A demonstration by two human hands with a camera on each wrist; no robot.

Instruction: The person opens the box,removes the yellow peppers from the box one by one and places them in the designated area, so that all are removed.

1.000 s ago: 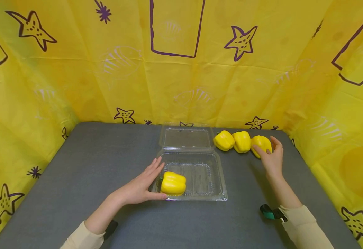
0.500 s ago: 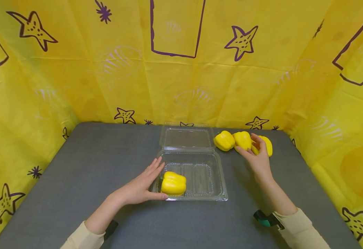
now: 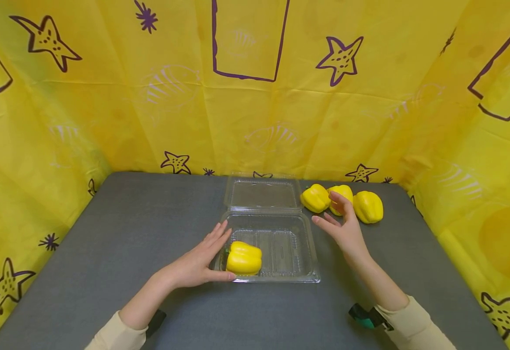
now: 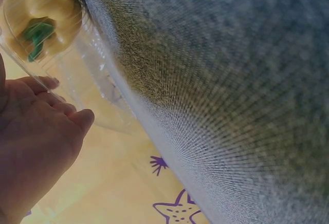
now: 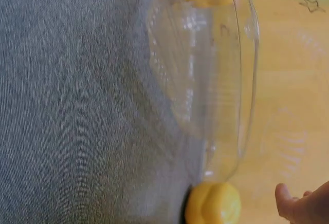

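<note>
A clear plastic clamshell container [image 3: 283, 278] lies on the table with its lid [image 3: 263, 194] folded back. In the left part of its base is a yellow bell pepper [image 3: 243, 257]; its green stem [image 4: 38, 34] shows in the left wrist view. My left hand [image 3: 200, 257] rests along the container's left side, fingers straight and thumb at the front corner. Right of the lid stand a left pepper [image 3: 314, 198], a middle pepper [image 3: 343, 191] and a right pepper [image 3: 369, 207], all yellow. My right hand [image 3: 345, 231] holds nothing, its fingers spread and bent before the middle pepper, partly hiding it.
A dark grey tabletop [image 3: 149, 214] lies under everything. Yellow cloth [image 3: 255, 112] with starfish and fish drawings surrounds it at the back and both sides. The lid reaches to the table's back edge, close to the left pepper.
My right hand has moved left, off the right pepper and past the middle one, toward the left pepper and the container. The left hand and the peppers have hardly moved.
</note>
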